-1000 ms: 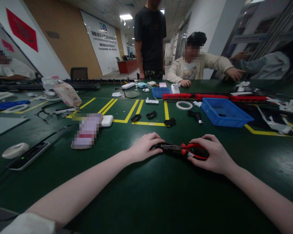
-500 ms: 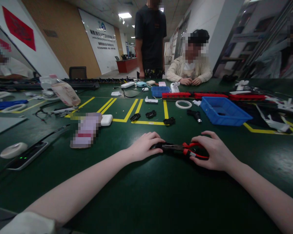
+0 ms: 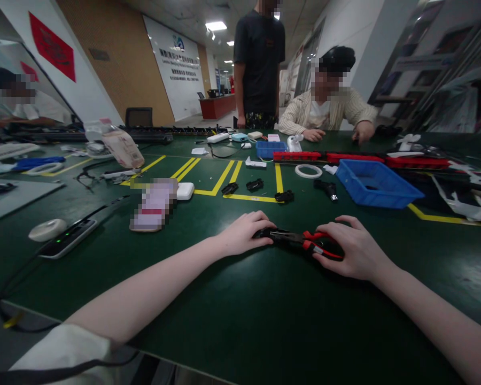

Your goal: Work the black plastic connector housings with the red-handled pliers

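Note:
My left hand (image 3: 246,234) is closed on a small black part (image 3: 266,233), which its fingers and thumb partly cover. My right hand (image 3: 355,247) grips red-handled long-nose pliers (image 3: 310,240). The jaws point left and meet the black part; exactly how they bite on it is too dark to tell. Both hands rest low over the green table. Beyond them lie three similar small black parts: one at the left (image 3: 230,188), one in the middle (image 3: 255,185) and one at the right (image 3: 284,196).
A blue tray (image 3: 379,187) and a black tool (image 3: 326,189) lie ahead on the right, near a white tape ring (image 3: 308,171). To the left are a phone (image 3: 154,206), a white case (image 3: 185,191) and a cabled device (image 3: 69,239). A seated person (image 3: 324,109) faces me; another stands behind.
The view has shifted slightly, so the table items sit further right. My hands keep their grip with little movement. The seated person opposite has moved one hand out to the side.

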Available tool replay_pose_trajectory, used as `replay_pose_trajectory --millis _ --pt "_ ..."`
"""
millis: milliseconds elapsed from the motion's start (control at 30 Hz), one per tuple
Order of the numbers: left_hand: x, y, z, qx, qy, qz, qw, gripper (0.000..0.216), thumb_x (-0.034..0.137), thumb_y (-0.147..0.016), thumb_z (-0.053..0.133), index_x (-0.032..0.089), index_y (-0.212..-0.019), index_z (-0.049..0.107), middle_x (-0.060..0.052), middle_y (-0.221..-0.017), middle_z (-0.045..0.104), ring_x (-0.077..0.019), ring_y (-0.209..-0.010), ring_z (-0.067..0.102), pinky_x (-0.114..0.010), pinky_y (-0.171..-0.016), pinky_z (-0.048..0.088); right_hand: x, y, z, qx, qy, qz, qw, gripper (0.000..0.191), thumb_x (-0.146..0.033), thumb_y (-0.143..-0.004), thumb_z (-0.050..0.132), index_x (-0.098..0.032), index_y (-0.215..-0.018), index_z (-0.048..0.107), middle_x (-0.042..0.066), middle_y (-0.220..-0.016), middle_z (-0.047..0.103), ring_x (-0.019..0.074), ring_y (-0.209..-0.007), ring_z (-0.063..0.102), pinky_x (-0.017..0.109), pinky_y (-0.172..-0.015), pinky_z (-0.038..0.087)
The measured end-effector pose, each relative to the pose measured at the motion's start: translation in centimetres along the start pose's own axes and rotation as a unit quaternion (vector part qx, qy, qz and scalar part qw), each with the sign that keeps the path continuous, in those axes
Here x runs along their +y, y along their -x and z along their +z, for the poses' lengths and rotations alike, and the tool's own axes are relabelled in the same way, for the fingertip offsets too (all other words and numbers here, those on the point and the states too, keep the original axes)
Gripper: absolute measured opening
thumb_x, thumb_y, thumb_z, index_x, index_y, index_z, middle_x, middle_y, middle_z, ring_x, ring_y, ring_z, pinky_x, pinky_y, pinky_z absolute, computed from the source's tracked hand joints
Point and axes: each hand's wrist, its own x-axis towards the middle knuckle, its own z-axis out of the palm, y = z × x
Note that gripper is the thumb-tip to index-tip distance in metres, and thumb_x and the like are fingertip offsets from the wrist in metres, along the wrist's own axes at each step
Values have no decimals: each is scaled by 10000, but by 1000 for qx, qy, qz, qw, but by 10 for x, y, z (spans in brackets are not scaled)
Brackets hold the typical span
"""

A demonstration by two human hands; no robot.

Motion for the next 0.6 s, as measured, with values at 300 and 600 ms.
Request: replay_pose_trajectory --millis 300,600 --pt "3 1 2 0 -32 4 999 309 309 -899 588 173 -1176 581 -70 -1118 559 -194 -977 560 -343 -854 472 0 -4 -1 8 30 -13 999 384 -453 -782 579 -169 -1040 568 90 -920 700 224 -810 649 468 -900 412" --pt "51 4 -8 135 -80 119 981 471 329 -898 487 206 -1349 432 -98 -1263 547 -245 -1194 502 -412 -1006 420 -2 -3 4 16 38 -34 999 378 -475 -792 548 -168 -1011 569 95 -885 694 233 -806 651 474 -919 402"
